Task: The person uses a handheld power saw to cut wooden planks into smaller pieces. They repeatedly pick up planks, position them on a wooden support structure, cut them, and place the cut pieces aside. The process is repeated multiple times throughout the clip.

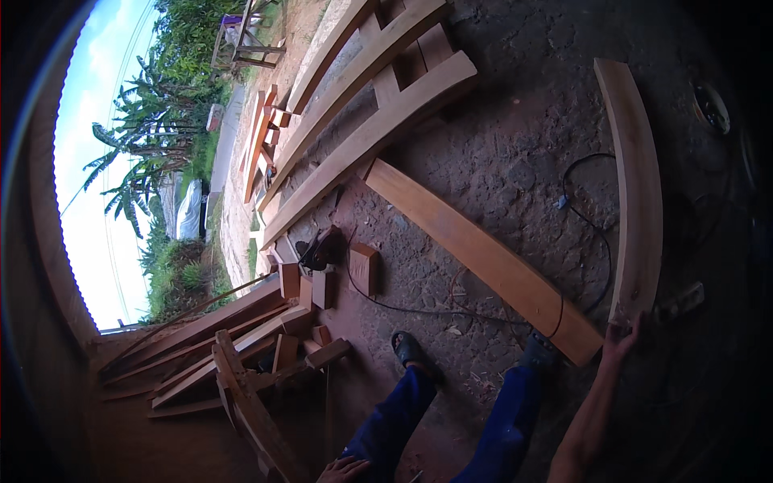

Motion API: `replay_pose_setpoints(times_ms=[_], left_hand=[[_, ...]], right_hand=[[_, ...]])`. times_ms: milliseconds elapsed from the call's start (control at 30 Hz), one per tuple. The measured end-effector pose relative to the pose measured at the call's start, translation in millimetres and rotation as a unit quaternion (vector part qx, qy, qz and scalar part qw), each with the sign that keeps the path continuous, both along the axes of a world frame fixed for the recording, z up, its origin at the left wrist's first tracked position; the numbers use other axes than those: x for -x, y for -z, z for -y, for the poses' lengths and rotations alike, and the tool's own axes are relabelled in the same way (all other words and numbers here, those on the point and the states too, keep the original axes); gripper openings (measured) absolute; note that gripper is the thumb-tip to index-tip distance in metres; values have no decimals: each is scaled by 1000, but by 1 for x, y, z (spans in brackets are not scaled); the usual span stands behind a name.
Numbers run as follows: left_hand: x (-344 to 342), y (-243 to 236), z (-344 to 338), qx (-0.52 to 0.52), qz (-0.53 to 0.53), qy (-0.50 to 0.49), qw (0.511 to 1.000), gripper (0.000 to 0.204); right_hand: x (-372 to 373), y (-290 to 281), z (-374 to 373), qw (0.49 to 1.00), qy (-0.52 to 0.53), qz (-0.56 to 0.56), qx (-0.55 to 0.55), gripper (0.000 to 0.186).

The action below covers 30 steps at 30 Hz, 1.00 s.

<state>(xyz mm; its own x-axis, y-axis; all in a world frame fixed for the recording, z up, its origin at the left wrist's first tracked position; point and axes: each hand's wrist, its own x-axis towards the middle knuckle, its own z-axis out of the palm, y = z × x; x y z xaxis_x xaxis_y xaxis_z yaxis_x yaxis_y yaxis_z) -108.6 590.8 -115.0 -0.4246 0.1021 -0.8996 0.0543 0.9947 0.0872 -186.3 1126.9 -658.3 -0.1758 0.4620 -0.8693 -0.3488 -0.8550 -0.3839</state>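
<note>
My right hand (620,344) reaches out at the lower right and grips the near end of a pale wooden board (636,185), which stretches away from me along the floor. My left hand (345,469) lies on my blue trouser leg at the lower edge, fingers extended, holding nothing; part of it is cut off. Between the two, an orange-brown plank (471,241) lies slantwise on the floor. Its near end is beside my right foot, and a dark cord crosses it there.
Long beams (378,121) lie across crosspieces at the upper middle. Offcut blocks (364,270) and a dark tool (322,248) lie left of the plank. Stacked timber (233,354) fills the lower left. A black cable (604,233) curls over the rough floor (515,145).
</note>
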Motion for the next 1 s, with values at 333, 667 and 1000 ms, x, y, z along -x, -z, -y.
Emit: replay_pose_setpoints(times_ms=[333,667,1000], left_hand=[[4,21,26,-63,23,-30,997,73],[22,-3,21,-335,-84,-156,925,75],[109,-41,133,-313,-220,-263,886,75]], right_hand=[[78,-183,-60,959,-224,62,-163,63],[115,-393,-47,342,-436,386,-737,71],[264,-753,238,-120,-621,213,-745,81]])
